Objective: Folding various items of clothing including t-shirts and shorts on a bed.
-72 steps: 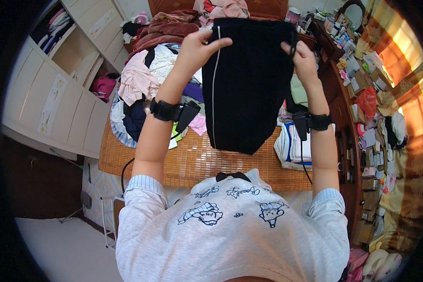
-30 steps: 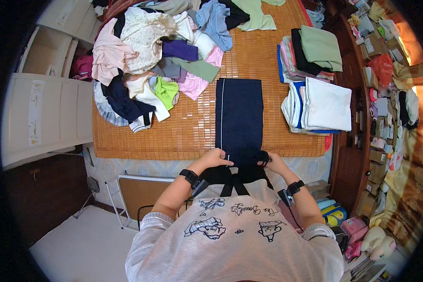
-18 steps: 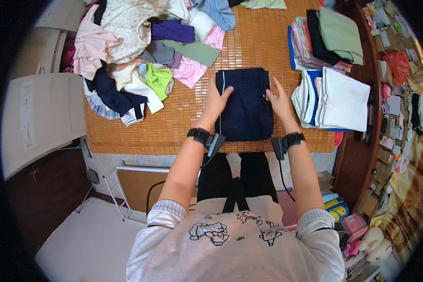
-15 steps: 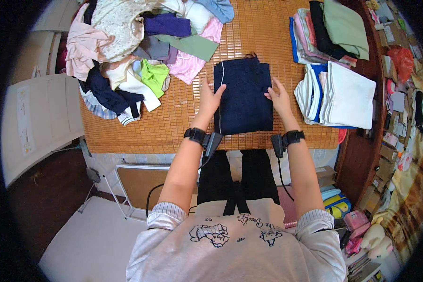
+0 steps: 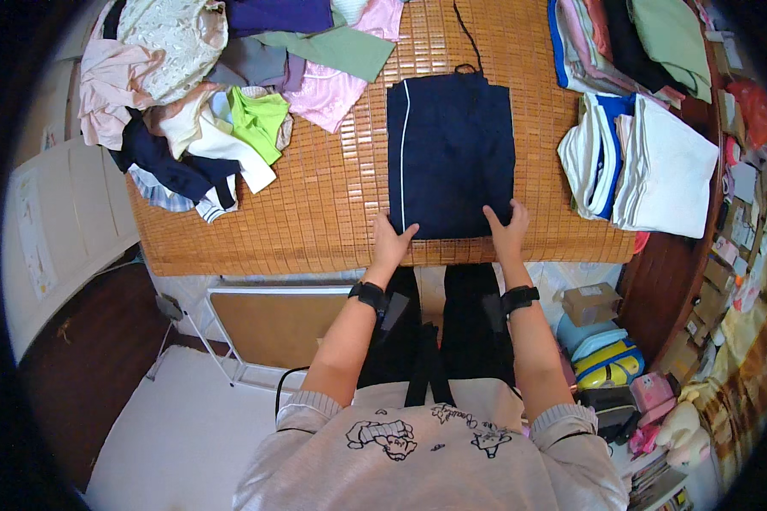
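A folded dark navy garment [image 5: 452, 153] with a thin white side stripe lies flat on the woven bamboo mat [image 5: 332, 196], a black cord trailing from its far end. My left hand [image 5: 392, 240] rests on its near left corner, fingers together and flat. At the near right corner, my right hand [image 5: 508, 230] presses down on the cloth with fingers spread. Both wrists wear black bands.
A jumbled heap of unfolded clothes [image 5: 196, 94] covers the mat's left side. Neat folded stacks [image 5: 648, 145] sit at the right. Boxes and bags [image 5: 605, 349] crowd the floor at lower right. A white cabinet [image 5: 51, 230] stands at the left.
The garment was held up, then laid on the mat and folded in half. My hands have since slid back from its middle to its near edge.
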`<state>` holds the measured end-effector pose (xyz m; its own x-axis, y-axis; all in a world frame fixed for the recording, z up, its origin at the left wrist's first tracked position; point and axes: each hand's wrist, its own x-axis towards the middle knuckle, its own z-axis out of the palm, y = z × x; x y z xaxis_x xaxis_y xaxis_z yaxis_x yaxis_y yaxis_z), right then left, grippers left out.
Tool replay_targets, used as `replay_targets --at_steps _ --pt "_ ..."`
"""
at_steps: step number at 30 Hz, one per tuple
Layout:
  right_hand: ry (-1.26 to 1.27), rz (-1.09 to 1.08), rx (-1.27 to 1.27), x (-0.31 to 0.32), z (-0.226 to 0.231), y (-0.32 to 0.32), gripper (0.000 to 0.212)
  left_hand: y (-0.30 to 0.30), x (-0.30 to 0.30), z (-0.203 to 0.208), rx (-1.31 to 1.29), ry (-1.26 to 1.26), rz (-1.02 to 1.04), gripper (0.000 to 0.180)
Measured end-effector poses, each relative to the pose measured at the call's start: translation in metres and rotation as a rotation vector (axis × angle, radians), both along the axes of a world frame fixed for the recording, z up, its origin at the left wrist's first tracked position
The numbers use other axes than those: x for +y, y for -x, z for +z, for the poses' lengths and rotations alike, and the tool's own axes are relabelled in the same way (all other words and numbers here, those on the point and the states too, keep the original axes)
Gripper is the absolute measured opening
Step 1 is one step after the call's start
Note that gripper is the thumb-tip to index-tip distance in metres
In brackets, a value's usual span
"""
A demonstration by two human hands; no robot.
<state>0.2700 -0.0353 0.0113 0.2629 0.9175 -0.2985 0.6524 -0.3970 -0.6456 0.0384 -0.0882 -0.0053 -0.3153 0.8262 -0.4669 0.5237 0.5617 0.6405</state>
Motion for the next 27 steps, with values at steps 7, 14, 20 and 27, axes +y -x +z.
replay_targets --at_steps 7,14,20,27 --pt "0.265 0.105 0.240 -0.010 -0.019 -0.032 0.074 0.002 0.002 -0.003 -0.020 0.016 0.023 0.063" --pt "0.491 0.105 0.101 -0.007 -0.024 -0.048 0.065 0.003 -0.004 -0.006 0.004 -0.125 0.044 0.054" --pt "0.230 0.226 -0.418 -0.016 -0.027 -0.037 0.055 -0.004 -0.007 -0.007 0.065 -0.044 0.028 0.046" --pt "0.221 -0.051 0.095 -0.033 -0.020 -0.044 0.043 0.000 -0.037 -0.017 -0.232 -0.072 0.193 0.045"
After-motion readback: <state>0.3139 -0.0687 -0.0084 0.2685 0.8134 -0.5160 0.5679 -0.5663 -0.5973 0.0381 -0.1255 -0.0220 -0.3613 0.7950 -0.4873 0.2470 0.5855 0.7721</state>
